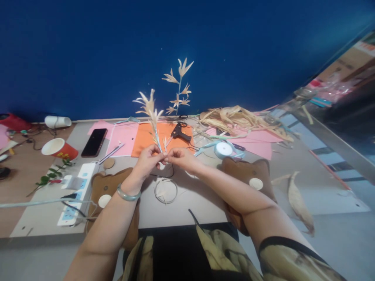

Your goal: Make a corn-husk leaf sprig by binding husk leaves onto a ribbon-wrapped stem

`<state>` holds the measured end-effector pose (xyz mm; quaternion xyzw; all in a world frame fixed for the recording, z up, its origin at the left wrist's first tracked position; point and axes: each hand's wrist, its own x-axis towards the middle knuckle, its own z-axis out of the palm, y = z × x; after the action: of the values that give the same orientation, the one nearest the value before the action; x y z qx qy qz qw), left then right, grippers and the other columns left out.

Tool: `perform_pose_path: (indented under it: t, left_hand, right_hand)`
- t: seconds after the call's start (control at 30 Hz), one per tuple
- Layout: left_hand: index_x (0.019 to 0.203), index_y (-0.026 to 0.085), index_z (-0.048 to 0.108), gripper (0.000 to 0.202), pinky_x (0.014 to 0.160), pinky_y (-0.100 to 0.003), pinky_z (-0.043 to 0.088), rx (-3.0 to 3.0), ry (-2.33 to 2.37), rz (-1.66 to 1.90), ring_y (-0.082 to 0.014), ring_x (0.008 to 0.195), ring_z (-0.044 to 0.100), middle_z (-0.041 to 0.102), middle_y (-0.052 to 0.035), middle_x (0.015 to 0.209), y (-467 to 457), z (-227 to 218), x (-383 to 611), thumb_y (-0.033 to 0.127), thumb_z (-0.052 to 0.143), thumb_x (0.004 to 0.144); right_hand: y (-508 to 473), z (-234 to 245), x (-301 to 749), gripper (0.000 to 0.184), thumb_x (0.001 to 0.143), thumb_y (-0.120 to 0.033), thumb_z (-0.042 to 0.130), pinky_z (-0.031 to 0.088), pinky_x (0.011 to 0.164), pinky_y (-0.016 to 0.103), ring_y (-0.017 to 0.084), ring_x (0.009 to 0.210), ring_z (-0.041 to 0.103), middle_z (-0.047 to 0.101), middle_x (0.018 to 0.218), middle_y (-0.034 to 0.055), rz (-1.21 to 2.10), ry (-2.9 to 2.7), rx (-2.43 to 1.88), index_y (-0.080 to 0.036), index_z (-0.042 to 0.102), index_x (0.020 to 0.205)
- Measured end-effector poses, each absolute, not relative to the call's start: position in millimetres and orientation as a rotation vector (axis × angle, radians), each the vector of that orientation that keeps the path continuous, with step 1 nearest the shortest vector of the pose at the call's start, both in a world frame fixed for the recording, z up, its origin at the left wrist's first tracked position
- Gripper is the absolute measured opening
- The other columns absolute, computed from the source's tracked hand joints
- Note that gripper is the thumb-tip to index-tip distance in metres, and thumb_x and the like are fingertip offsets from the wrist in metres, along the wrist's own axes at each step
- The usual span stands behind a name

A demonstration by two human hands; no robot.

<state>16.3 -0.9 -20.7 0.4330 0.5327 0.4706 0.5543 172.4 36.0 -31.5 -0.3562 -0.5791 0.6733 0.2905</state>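
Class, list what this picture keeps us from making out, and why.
- Head view: the stem's lower end on the pale, spiky, papery flower; hidden by the left hand and right hand.
- Head view: wording of the yellow print on the red paper cup; too small and blurred.
- Head view: full shape of the red object at far left; cut off by the picture's edge.

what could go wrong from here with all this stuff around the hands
The black glue gun lies just beyond the left hand and right hand; if hot, which can't be seen, it could burn a finger.

The pale flower in the left hand has thin, dry-looking petals that could snap or tear if knocked.

The red paper cup stands near the power strip; any liquid inside could spill onto it.
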Motion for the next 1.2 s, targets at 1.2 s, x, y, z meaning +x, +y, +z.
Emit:
perform_pose_path:
  t: [1.2]
  left_hand:
    - [0.074,0.012,0.066,0.025,0.06,-0.022,0.052,0.895,1.117,1.126,-0.0096,0.058,0.061,0.066,-0.0019,0.067,0.5,-24.5,14.7,0.033,0.077,0.064]
  right_hand:
    - [34.5,-29.2,169.8,0.033,0.063,-0.04,0.075,0.024,0.044,0.019,0.004,0.045,0.039,0.059,0.058,-0.0028,1.8,-1.388,-1.01,-0.015,0.055,0.068]
